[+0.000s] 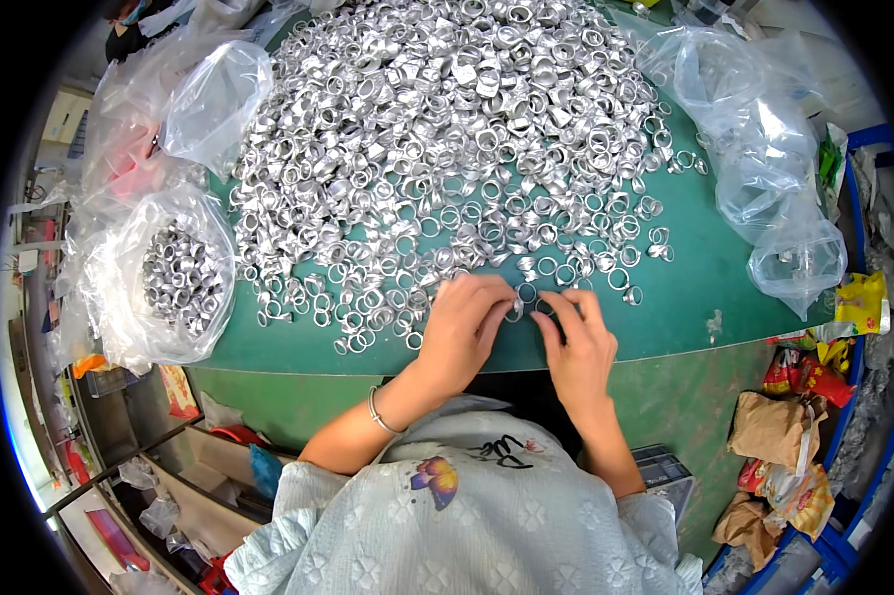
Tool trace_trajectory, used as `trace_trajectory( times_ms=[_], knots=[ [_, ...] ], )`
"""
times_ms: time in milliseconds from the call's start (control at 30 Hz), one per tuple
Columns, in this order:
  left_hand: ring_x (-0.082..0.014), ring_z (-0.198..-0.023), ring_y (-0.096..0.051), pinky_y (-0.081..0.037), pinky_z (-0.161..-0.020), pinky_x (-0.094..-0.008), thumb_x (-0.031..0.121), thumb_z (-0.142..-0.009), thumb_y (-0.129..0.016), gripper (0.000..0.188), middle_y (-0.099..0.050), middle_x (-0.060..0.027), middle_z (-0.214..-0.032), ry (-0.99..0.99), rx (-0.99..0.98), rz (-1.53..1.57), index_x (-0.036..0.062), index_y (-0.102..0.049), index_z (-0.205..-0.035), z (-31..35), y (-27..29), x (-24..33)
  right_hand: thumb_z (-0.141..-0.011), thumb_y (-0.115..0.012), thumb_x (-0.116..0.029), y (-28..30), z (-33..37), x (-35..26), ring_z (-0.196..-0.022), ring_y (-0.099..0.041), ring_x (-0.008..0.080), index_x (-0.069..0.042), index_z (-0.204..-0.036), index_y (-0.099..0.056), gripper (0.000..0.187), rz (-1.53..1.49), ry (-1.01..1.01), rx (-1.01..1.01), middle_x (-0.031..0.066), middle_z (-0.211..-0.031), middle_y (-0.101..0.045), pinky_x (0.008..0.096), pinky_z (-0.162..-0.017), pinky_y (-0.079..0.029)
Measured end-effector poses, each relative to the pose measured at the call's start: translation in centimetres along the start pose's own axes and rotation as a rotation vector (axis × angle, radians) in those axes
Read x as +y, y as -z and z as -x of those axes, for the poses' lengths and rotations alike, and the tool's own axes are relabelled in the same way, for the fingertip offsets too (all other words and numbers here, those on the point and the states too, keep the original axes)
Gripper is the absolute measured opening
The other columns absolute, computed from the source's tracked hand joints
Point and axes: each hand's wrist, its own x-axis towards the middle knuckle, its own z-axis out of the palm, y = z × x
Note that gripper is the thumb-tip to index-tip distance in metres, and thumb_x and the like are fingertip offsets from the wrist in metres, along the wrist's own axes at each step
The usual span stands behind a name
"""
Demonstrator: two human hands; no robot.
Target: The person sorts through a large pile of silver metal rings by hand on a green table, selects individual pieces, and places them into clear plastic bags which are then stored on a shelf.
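Observation:
A big heap of silver-coloured metal rings (437,119) covers most of the green tabletop (705,307), and loose ones spread towards its near edge. At that edge my left hand (464,327), with a bangle on the wrist, pinches a ring (513,308) between thumb and fingertips. Just to the right, my right hand (581,347) has thumb and forefinger closed around a small ring (543,308), mostly covered by the fingertips. Another ring (526,294) shows between the two hands, close to the fingertips.
On the left, a clear plastic bag (224,288) holds many rings, with an open clear bag (219,104) behind it. More crumpled clear plastic (764,169) lies along the table's right side. Blue shelving (853,397) with a brown paper bag (776,431) stands at the right.

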Motion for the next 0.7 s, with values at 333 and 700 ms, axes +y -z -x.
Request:
trace_trajectory(
  times_ms=[333,700],
  knots=[
    [-0.0213,-0.074,-0.061,-0.045,-0.072,-0.0302,-0.011,-0.067,-0.067,0.020,-0.064,-0.0105,-0.081,-0.011,0.140,0.098,-0.0009,-0.062,-0.083,0.4,1.4,0.8,-0.073,-0.067,0.001,-0.7,-0.9,0.3,-0.060,-0.054,0.0115,-0.002,-0.083,-0.062,0.012,-0.582,-0.169,-0.057,0.0041,-0.084,-0.056,0.0246,-0.049,-0.040],
    [-0.0195,-0.073,-0.060,-0.043,-0.071,-0.0294,-0.007,-0.068,-0.069,0.025,-0.063,-0.0069,-0.078,0.107,0.102,0.277,0.0015,-0.064,-0.091,0.7,1.2,1.6,-0.082,-0.059,0.004,1.3,0.6,0.3,-0.062,-0.045,0.0020,0.001,-0.092,-0.063,0.011,-1.321,-0.453,-0.267,0.0057,-0.094,-0.058,0.0160,-0.046,-0.028]
  ],
)
